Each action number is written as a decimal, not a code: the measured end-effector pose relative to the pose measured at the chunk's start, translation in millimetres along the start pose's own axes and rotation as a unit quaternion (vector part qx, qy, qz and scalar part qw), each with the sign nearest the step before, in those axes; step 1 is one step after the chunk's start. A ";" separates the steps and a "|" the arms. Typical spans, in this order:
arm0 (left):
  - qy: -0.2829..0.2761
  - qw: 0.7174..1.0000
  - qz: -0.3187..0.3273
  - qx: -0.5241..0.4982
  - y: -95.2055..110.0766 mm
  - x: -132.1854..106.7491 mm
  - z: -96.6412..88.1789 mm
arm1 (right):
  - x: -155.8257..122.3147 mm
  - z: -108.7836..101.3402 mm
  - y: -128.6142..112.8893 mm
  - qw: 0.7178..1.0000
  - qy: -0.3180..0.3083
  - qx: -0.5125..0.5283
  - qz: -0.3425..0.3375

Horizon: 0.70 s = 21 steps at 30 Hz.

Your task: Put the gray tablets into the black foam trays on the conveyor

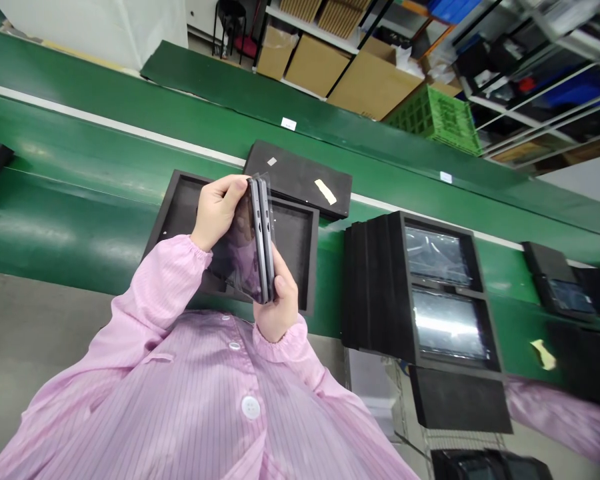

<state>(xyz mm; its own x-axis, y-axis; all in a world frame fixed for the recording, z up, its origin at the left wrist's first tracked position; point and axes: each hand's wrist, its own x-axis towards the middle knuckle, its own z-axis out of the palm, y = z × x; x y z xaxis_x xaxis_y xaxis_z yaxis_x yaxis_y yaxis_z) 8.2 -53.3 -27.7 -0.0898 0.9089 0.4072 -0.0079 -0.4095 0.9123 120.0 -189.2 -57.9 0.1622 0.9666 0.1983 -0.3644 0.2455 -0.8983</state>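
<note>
I hold two thin dark grey tablets [261, 240] pressed together and turned edge-on, with a clear film over the left one's face. My left hand [219, 210] grips their upper edge, fingers curled over the top. From below, my right hand [279, 298] wraps the lower edge. Both sleeves are pink. The tablets hover above an open black foam tray [300, 247] that lies on the green conveyor belt [80, 200].
A black foam lid [300, 175] with tape scraps lies behind the tray. To the right stands a stack of black foam trays [375, 287] holding wrapped screens [447, 323]. Another person's pink sleeve [555, 410] shows at lower right. Cardboard boxes [370, 80] and a green crate [437, 117] sit beyond the belt.
</note>
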 end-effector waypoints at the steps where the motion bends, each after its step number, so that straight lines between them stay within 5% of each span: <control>1: -0.003 1.000 0.002 0.001 -0.8 0.7 1.2 | 0.3 0.2 -0.1 1.000 0.009 0.001 0.002; 17: 0.003 1.000 0.007 0.003 0.2 -2.2 10.4 | 4.5 -11.9 -6.5 0.998 0.023 -0.021 0.054; 21: 0.014 1.000 0.021 0.006 2.7 -9.7 9.2 | 7.8 -17.1 -18.8 0.998 -0.018 -0.029 0.058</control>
<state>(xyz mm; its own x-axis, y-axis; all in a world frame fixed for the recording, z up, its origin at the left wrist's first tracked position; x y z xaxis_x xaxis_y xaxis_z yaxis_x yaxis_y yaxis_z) 18.3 -62.5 -28.8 -0.1177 0.8883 0.4439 0.0084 -0.4461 0.8949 143.8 -187.5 -46.2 0.0883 0.9907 0.1038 -0.3259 0.1272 -0.9368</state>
